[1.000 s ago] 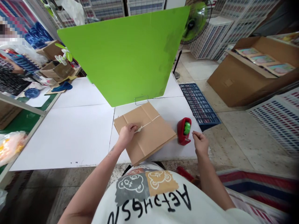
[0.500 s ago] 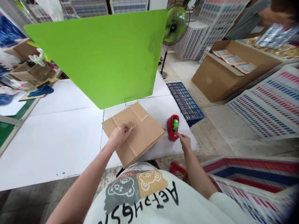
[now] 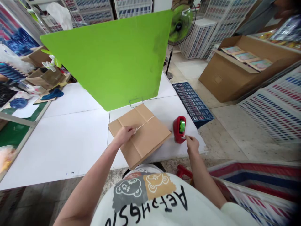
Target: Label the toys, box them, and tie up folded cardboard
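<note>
A flattened brown cardboard box (image 3: 145, 138) lies on the white table (image 3: 66, 141) near its front edge, with a pale string (image 3: 145, 123) running across its top. My left hand (image 3: 124, 135) rests on the box, fingers closed on the near end of that string. A red tape dispenser (image 3: 179, 129) with a green roll stands just right of the box. My right hand (image 3: 192, 145) is beside the dispenser's near end, thumb and finger pinched on the end of the tape.
A big green board (image 3: 113, 59) stands upright behind the box. A blue crate (image 3: 192, 105) sits on the floor at right, then a large open carton (image 3: 244, 66) and white crates. A green fan (image 3: 180, 23) stands behind. More boxes clutter the far left.
My right hand reached to the dispenser's near end and now pinches the tape there, drawn slightly back. My left hand stays on the string. The view has swung a little.
</note>
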The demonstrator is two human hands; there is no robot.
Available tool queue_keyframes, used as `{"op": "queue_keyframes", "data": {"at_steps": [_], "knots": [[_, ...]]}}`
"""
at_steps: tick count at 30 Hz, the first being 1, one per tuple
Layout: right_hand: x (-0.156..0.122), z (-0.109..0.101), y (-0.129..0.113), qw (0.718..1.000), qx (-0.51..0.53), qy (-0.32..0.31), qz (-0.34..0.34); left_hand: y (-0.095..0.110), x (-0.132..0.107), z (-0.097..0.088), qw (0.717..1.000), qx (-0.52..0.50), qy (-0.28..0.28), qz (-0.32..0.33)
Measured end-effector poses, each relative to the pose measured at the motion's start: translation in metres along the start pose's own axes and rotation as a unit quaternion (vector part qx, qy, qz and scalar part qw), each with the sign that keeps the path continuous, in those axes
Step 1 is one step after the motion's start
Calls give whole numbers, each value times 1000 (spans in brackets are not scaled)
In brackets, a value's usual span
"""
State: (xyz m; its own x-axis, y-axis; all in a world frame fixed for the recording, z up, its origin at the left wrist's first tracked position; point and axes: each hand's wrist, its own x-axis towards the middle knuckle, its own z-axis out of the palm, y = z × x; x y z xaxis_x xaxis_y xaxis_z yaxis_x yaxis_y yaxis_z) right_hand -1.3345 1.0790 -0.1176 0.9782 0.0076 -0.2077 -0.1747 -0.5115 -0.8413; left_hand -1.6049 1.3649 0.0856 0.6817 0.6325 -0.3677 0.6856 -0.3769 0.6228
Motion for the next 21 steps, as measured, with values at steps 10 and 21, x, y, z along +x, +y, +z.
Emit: {"op": "queue_keyframes", "data": {"at_steps": [10,21], "knots": [[-25,-2,11,993,-34,-65,87,-2,-1,6,996,-87,4,7],[-4,-75,-54,993,-91,-71,-21,-10,0,13,997,-71,22,6]]}}
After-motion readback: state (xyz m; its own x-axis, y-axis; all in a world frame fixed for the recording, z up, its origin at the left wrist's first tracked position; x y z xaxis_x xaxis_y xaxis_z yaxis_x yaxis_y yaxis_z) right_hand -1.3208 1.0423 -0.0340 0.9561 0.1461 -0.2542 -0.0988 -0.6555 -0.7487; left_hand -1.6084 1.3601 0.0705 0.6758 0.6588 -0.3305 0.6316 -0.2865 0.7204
